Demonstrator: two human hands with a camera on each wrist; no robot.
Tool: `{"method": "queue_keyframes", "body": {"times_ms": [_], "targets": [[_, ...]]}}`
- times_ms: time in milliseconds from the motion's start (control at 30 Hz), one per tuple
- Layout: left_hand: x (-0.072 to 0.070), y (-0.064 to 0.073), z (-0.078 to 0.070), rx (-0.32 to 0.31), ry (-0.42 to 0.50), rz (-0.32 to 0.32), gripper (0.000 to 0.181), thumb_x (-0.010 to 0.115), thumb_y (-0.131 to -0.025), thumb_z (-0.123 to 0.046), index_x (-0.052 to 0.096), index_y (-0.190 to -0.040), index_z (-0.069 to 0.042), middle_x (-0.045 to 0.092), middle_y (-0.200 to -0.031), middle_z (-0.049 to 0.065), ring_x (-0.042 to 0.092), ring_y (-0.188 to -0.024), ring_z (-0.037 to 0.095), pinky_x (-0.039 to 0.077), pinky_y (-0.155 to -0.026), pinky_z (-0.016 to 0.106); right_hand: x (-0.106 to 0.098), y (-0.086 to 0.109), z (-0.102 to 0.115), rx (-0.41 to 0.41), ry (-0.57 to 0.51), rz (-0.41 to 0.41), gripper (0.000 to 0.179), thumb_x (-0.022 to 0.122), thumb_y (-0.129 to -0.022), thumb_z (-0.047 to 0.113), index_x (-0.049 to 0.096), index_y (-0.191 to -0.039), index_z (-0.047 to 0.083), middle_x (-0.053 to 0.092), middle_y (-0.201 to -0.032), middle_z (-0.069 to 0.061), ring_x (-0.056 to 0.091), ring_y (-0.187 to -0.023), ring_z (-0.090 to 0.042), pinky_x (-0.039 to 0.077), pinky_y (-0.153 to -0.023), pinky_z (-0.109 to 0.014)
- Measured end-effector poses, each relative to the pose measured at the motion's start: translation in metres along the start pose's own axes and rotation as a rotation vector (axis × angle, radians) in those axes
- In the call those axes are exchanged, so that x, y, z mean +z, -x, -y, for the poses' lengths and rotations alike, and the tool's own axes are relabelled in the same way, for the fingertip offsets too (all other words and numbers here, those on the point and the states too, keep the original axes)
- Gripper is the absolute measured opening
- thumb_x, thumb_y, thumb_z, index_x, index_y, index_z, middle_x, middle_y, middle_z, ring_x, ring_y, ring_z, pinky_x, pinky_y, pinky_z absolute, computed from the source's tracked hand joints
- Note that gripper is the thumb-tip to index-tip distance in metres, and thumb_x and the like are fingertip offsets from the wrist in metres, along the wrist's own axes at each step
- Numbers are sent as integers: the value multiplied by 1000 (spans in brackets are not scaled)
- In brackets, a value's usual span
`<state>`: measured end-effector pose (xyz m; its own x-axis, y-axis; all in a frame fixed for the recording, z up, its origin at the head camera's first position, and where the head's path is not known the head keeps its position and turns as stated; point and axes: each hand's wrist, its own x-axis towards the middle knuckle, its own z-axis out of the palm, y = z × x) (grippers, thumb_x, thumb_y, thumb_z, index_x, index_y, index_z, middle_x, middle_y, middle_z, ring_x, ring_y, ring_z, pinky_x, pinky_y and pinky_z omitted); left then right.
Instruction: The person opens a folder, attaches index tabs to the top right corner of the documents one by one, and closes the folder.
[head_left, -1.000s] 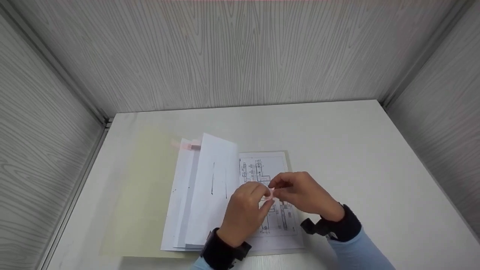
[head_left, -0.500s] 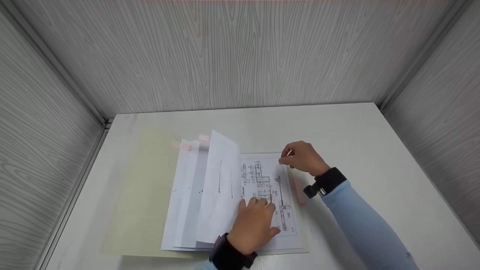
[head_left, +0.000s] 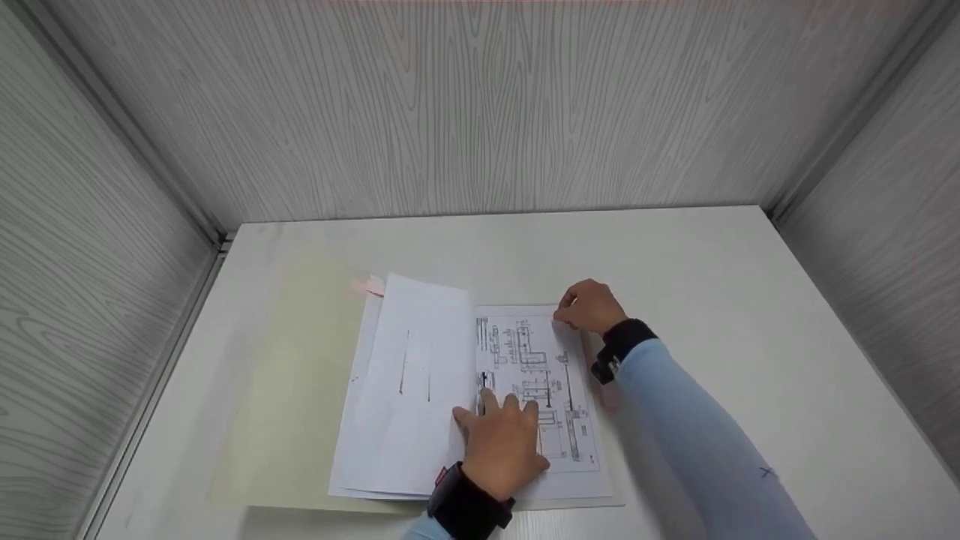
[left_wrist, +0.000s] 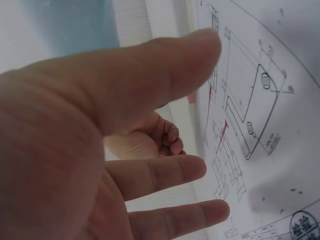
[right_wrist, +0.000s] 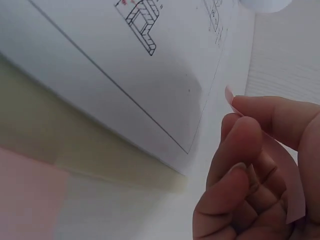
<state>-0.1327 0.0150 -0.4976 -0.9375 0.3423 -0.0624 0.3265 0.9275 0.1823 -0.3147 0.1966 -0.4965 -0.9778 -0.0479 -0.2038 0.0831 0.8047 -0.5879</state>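
A technical drawing sheet [head_left: 536,352] lies face up in an opened pale yellow folder [head_left: 277,390]. My left hand [head_left: 501,450] rests with spread fingers over the sheet's lower left part, beside the fold. In the left wrist view its thumb [left_wrist: 170,65] and fingers are straight and hold nothing. Up at the sheet's far right corner is my right hand [head_left: 589,306]. Between thumb and forefinger it pinches a thin pink sticky note strip [right_wrist: 285,160], whose tail curls back over the palm. The strip's front end points toward the paper's corner.
Turned white pages [head_left: 405,390] stand slightly raised left of the fold, with pink tabs [head_left: 367,286] at their top. A pink pad [right_wrist: 25,200] lies by the folder's right edge, partly behind my right wrist. Grey wood-grain panels [head_left: 480,105] enclose the white table [head_left: 712,300].
My hands were together over the sheet's middle. The right one has moved up to the far right corner; the left has spread onto the paper. The turned pages have sunk leftward.
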Motion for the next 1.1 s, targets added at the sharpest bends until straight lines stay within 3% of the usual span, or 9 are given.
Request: {"method": "queue_keyframes", "body": {"times_ms": [167,467,733,1100], "targets": [[2,-1,1,-17,-39,14,76,82,-61,-47,62,-127,-15,63,-115,16,45,-117,51,31,-75,81,1,-5,-4,-20,9,1,13,69,-81,15,71,-87,4,68,-79,-6,59,-68,-20,47,-60,-29],[2,-2,2,-20,-26,50,74,82,-63,-47,62,-127,-16,64,-110,15,48,-112,49,31,-74,79,3,-12,-9,1,15,21,13,70,-80,14,73,-87,3,68,-73,-6,59,-65,-19,46,-58,-28],[2,-2,1,-17,-50,73,62,81,-63,-50,68,-115,-18,66,-101,12,52,-104,46,32,-75,78,5,-21,-15,17,16,51,13,70,-80,17,74,-85,6,68,-77,-5,59,-67,-20,46,-57,-29],[6,-3,2,-29,-71,124,63,79,-65,-54,67,-115,-17,64,-101,12,54,-103,45,30,-77,79,9,-24,-20,27,-44,77,15,70,-81,21,73,-86,7,67,-80,-6,57,-67,-20,45,-58,-29]]}}
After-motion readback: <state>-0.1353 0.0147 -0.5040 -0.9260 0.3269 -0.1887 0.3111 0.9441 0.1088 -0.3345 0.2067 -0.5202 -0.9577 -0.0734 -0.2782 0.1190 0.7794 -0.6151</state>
